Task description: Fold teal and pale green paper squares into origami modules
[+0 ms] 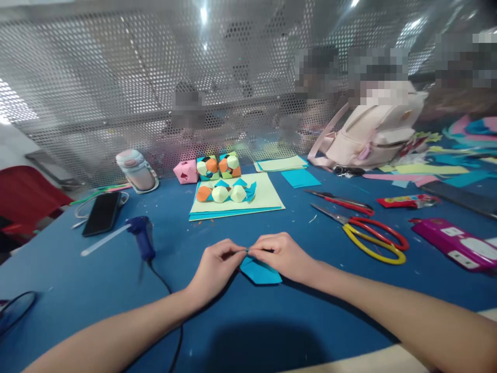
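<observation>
My left hand (216,267) and my right hand (280,255) meet over the blue table (116,290), both pinching a small folded piece of blue paper (261,272). The fingertips press on its upper edge; its lower pointed part lies flat on the table below my right hand. Behind it, a pale green sheet (264,199) carries folded paper balls in orange, green and blue (225,193), and two finished multicoloured paper cubes (218,166) stand at its far edge beside a pink folded cube (186,171).
A blue glue gun (142,238) with its cord lies left of my hands, next to a black phone (101,213). Red and yellow scissors (365,233) lie to the right, then a purple case (454,242). A pink backpack (373,129), paper scraps and a perforated metal screen (116,77) stand behind.
</observation>
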Demonstrator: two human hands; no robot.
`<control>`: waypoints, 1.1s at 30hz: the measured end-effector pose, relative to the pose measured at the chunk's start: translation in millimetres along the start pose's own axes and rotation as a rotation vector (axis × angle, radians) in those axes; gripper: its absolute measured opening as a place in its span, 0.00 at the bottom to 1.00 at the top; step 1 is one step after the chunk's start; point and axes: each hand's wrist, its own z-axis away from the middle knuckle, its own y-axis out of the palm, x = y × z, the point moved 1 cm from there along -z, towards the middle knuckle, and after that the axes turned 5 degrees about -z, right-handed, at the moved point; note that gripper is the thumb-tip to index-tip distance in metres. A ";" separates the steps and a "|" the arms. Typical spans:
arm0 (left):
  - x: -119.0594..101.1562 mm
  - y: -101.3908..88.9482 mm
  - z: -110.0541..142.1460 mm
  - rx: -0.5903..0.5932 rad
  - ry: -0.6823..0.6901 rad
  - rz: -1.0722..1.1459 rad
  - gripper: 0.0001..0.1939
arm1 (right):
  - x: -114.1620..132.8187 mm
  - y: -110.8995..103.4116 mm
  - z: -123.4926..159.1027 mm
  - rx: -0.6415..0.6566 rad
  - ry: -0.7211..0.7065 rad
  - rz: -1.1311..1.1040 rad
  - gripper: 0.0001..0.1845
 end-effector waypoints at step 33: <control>2.1 -10.9 3.2 -0.050 0.232 -0.067 0.06 | -6.5 -1.1 -0.3 -0.060 -0.252 0.146 0.15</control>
